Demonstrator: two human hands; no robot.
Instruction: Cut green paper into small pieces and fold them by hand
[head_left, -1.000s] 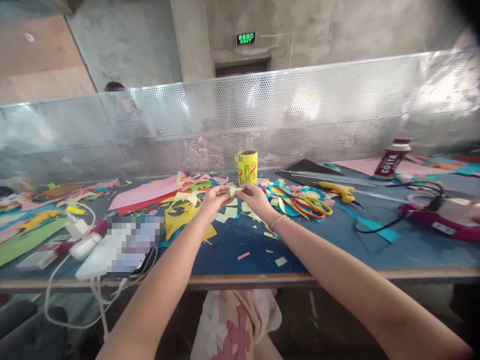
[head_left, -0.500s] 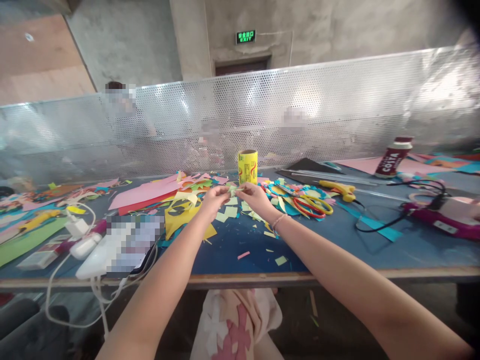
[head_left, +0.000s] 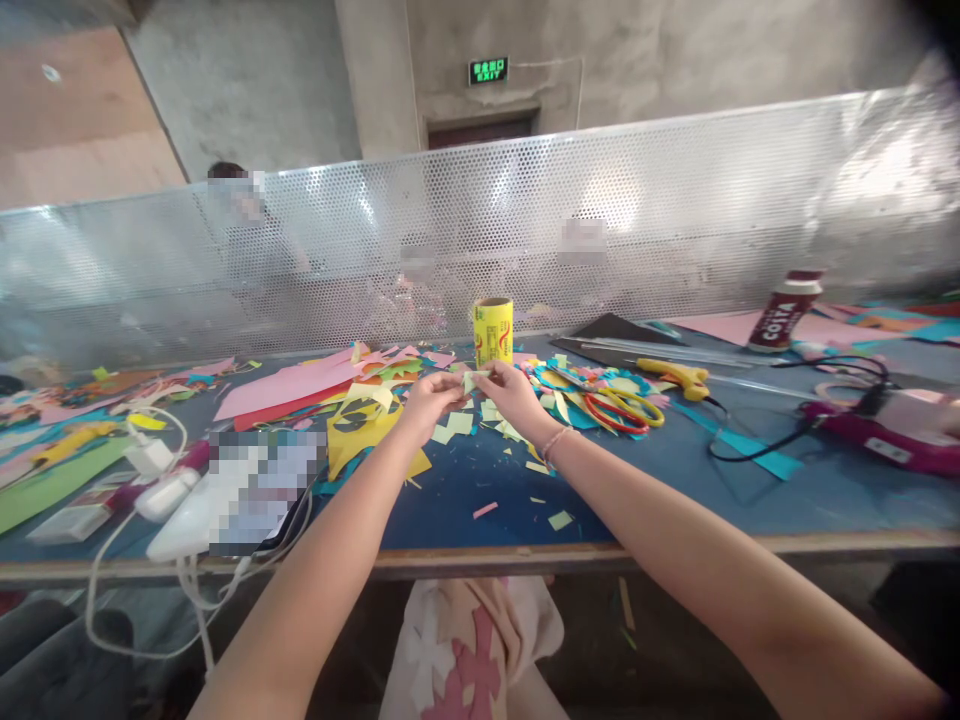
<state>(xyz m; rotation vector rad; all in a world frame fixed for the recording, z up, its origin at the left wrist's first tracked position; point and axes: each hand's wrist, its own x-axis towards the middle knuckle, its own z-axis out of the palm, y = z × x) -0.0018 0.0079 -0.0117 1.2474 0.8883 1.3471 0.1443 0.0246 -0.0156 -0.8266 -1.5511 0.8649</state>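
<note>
My left hand (head_left: pixel 429 402) and my right hand (head_left: pixel 511 393) meet above the blue table (head_left: pixel 675 490), fingers pinched together on a small pale green paper piece (head_left: pixel 472 380) held between them. Just behind the hands stands a yellow tape roll (head_left: pixel 493 331). Pale green paper scraps (head_left: pixel 459 425) lie on the table under the hands. A cut yellow sheet (head_left: pixel 367 425) lies to the left of my left hand. Scissors with red and yellow handles (head_left: pixel 622 411) rest to the right of my right hand.
Pink and red sheets (head_left: pixel 289 388) lie at the left. A white charger with cables (head_left: pixel 176 495) sits near the front left edge. A yellow glue gun (head_left: pixel 679 376), a brown bottle (head_left: pixel 782 312) and a magenta tool (head_left: pixel 885 440) are at the right. A perforated metal screen (head_left: pixel 675 220) backs the table.
Both hands stay together on the small paper piece, with only slight finger movement. The view has shifted a little.
</note>
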